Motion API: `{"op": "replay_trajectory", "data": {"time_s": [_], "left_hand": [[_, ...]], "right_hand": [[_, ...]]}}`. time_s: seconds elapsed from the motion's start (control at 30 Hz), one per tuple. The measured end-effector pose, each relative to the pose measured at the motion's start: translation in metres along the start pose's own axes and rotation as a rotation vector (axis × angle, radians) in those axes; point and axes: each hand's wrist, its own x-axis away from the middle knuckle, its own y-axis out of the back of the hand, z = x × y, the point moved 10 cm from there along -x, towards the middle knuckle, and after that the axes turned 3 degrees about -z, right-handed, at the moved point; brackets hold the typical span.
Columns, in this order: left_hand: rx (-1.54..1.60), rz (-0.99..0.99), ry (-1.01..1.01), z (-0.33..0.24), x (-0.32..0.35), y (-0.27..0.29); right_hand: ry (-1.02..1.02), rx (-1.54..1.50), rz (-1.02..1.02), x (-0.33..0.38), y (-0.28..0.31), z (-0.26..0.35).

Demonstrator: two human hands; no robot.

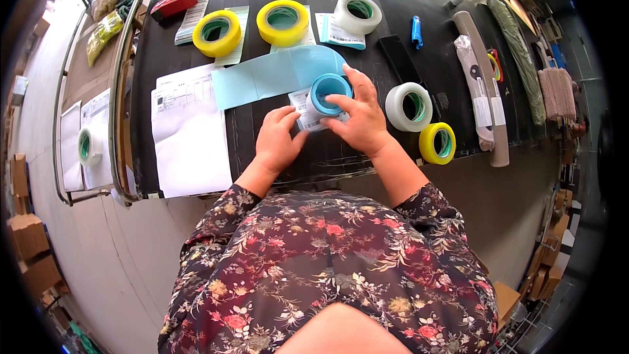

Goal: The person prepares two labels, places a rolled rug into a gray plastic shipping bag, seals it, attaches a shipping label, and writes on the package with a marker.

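Note:
A small light-blue roll (330, 85) stands on the black table, with a printed white label (303, 106) showing at its left and lower side. My right hand (363, 115) grips this roll, thumb at its core and forefinger along the far right rim. At the label's left edge is my left hand (278, 136), its thumb and bent fingers a little apart. A strip of light-blue backing paper (262, 77) runs leftward behind the roll and curls at its right end. Whether the left fingertips touch the label, I cannot tell.
Yellow tape rolls (217, 34) and a clear tape roll (358, 14) rest on label stacks along the back. A red tape dispenser (175, 1) lies back left, white sheets (190, 137) left. Another clear roll (409, 107), a yellow roll (437, 143) and long wrapped tubes (481, 85) are right.

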Motion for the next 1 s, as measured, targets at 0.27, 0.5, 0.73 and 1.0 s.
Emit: {"op": "replay_trajectory", "data": {"time_s": [0.27,0.5,0.73,1.0], "left_hand": [[-0.192,-0.045,-0.063,-0.002,0.014,-0.017],[-0.195,-0.058,-0.067,0.001,0.017,-0.017],[-0.186,-0.036,-0.051,-0.004,0.014,-0.015],[-0.319,-0.075,-0.067,-0.034,-0.002,-0.017]], "right_hand": [[-0.057,-0.257,-0.109,-0.004,0.023,-0.042],[-0.054,-0.222,-0.121,-0.006,0.029,-0.055],[-0.063,-0.243,-0.128,-0.003,0.023,-0.061],[-0.019,-0.186,-0.173,-0.002,0.030,-0.054]]}}
